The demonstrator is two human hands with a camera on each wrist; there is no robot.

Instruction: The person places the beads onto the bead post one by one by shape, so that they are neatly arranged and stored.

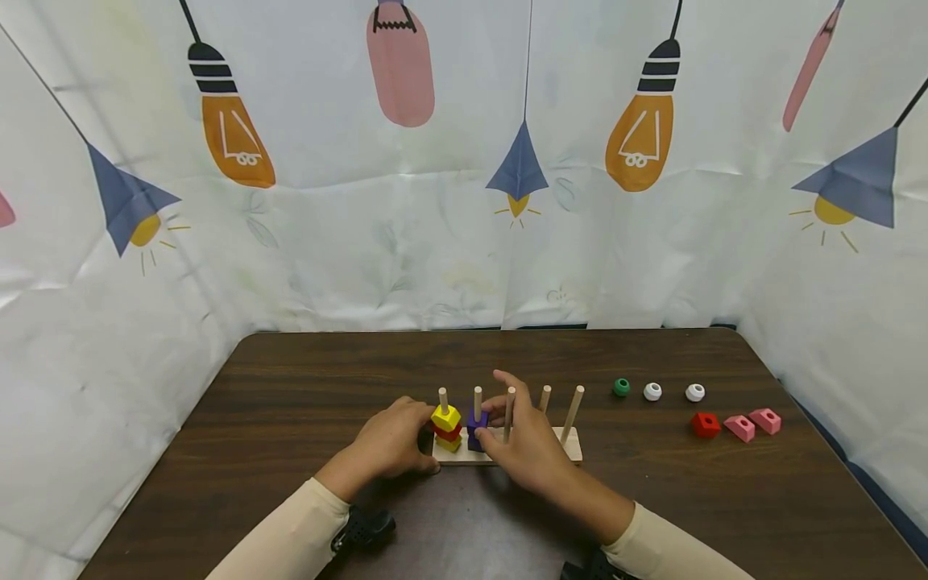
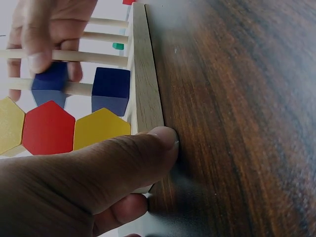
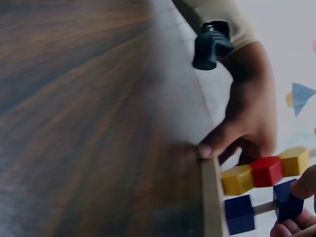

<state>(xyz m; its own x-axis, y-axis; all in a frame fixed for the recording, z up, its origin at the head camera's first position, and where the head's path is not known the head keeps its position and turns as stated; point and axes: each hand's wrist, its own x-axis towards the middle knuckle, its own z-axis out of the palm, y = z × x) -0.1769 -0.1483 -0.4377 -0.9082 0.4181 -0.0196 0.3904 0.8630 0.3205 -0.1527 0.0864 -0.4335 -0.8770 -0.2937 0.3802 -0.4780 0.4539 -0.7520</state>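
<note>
A pale wooden peg board (image 1: 571, 445) with several upright pegs stands on the table. My left hand (image 1: 391, 439) grips its left end, the thumb along the front edge in the left wrist view. On the leftmost peg sit a yellow block (image 1: 445, 417), a red block (image 2: 49, 127) and another yellow block (image 2: 101, 129), stacked. My right hand (image 1: 532, 451) pinches a dark blue block (image 2: 49, 85) partway up the second peg, which runs through it. A gap separates it from a second blue block (image 2: 111, 91) at the base of that peg.
To the right on the brown table (image 1: 326, 362) lie a green bead (image 1: 621, 387), two white beads (image 1: 652, 392), a red block (image 1: 706, 424) and two pink blocks (image 1: 739, 428). A printed white curtain (image 1: 326, 242) hangs behind the table.
</note>
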